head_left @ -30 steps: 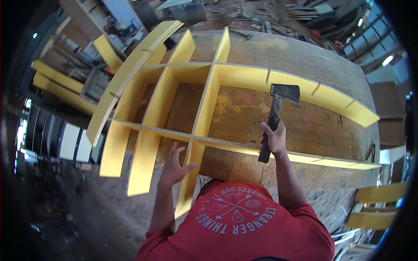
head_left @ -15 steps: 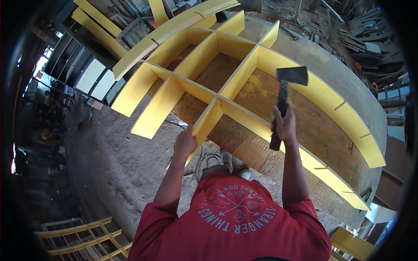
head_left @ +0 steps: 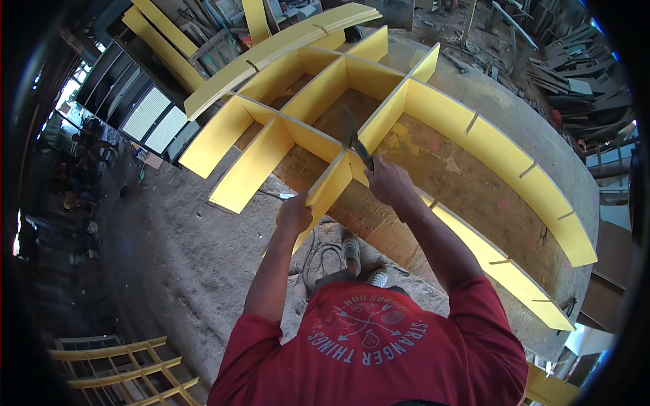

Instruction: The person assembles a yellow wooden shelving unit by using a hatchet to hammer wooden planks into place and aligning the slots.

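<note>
A yellow slatted frame [head_left: 380, 122] of boards crossing on edge lies on the worktable in front of me. My left hand [head_left: 294, 214] is closed around the near end of one yellow board [head_left: 330, 188] that sticks out toward me. My right hand [head_left: 391, 181] grips the dark handle of a hatchet [head_left: 363, 155]. The hatchet's head is blurred and sits over the crossing where the held board meets another one. Whether it touches the wood I cannot tell.
Curved yellow boards [head_left: 284, 53] are stacked at the frame's far left. The round-edged wooden worktable [head_left: 474, 74] is under the frame. Scrap wood [head_left: 569, 74] piles up at the far right. A cable [head_left: 317, 256] lies by my feet, and another yellow lattice [head_left: 128, 369] stands lower left.
My right hand has swung the hatchet left and down, from above the right-hand boards to the crossing near my left hand. My left hand keeps its hold on the board.
</note>
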The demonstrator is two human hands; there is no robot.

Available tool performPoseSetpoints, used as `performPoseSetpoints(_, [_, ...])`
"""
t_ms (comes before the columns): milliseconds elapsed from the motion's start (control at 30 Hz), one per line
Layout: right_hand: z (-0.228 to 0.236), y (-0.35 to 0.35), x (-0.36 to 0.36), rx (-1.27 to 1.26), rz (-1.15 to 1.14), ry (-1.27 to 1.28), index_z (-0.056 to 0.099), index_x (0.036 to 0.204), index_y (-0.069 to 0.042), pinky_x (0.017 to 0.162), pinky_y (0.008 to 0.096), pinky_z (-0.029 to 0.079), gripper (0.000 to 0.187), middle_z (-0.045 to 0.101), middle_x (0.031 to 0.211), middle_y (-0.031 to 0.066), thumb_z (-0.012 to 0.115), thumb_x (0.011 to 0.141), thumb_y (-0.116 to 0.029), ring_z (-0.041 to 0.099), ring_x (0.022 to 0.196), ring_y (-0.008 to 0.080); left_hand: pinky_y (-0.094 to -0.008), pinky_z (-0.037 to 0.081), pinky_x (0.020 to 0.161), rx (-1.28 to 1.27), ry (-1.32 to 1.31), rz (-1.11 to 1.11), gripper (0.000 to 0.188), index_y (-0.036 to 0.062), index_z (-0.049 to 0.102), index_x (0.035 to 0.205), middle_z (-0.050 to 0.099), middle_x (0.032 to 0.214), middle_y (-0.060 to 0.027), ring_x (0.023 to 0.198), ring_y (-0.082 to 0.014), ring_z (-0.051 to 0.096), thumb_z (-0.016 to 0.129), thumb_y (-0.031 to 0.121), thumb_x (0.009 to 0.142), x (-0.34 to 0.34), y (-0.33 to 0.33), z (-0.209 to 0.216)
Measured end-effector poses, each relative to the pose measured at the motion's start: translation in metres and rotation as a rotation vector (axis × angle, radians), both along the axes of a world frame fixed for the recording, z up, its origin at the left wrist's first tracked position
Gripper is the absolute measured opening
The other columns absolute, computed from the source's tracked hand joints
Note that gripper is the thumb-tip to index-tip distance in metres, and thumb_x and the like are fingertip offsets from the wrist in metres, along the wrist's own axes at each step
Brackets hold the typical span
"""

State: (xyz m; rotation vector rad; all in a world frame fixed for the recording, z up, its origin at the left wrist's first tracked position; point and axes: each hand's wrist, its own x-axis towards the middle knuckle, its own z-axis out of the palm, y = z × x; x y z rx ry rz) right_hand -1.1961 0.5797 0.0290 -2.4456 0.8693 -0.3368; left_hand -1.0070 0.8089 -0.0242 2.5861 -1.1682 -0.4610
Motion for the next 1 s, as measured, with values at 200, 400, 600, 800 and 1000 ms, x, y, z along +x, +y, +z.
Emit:
performPoseSetpoints(200, [0.038,0.029,0.002,0.013,-0.003,-0.114,0.047,0.149,-0.005,0.073,0.0598,0.055,0.051,0.073,0.081,0.0269,0.058,0.108,-0.033,0.072,0.076,0.0491,-0.0577,0.057,0.091,-0.023,-0.025,-0.034,0.034,0.0050,0.058,0.121,0.076,0.105,-0.0266,0.105,-0.0483,0.073,0.075,0.022,0.096,0.001,0.002,0.000])
performPoseSetpoints(400, [-0.008,0.030,-0.018,-0.036,0.052,0.099,0.036,0.162,-0.011,0.072,0.0600,0.055,0.063,0.073,0.081,0.0269,0.059,0.107,-0.030,0.072,0.075,0.0487,-0.0580,0.057,0.091,0.013,0.015,-0.010,0.044,0.0046,0.060,0.133,0.075,0.112,-0.0285,0.108,-0.0486,0.072,0.076,0.021,0.097,-0.003,-0.001,0.010])
performPoseSetpoints(600, [-0.006,0.030,-0.020,0.039,-0.026,0.076,0.037,0.162,-0.010,0.076,0.0602,0.056,0.064,0.075,0.087,0.0285,0.059,0.105,-0.030,0.074,0.081,0.0487,-0.0573,0.057,0.093,0.061,0.025,0.011,0.046,0.0061,0.060,0.139,0.076,0.114,-0.0280,0.109,-0.0467,0.073,0.075,0.021,0.098,-0.002,-0.003,0.010])
performPoseSetpoints(800, [-0.006,0.041,-0.024,0.064,-0.004,0.077,0.038,0.159,-0.011,0.078,0.0614,0.056,0.062,0.075,0.090,0.0296,0.061,0.104,-0.028,0.073,0.085,0.0506,-0.0567,0.057,0.093,0.030,0.021,-0.001,0.039,0.0038,0.062,0.129,0.076,0.111,-0.0278,0.109,-0.0471,0.073,0.076,0.021,0.097,0.001,0.000,0.006])
performPoseSetpoints(1000, [-0.026,0.041,-0.023,0.083,-0.088,0.027,0.040,0.157,-0.015,0.081,0.0639,0.056,0.060,0.074,0.096,0.0330,0.063,0.103,-0.028,0.073,0.091,0.0531,-0.0567,0.058,0.091,-0.034,0.000,-0.039,0.036,0.0030,0.064,0.122,0.075,0.107,-0.0277,0.106,-0.0475,0.073,0.077,0.023,0.095,0.005,0.001,-0.001])
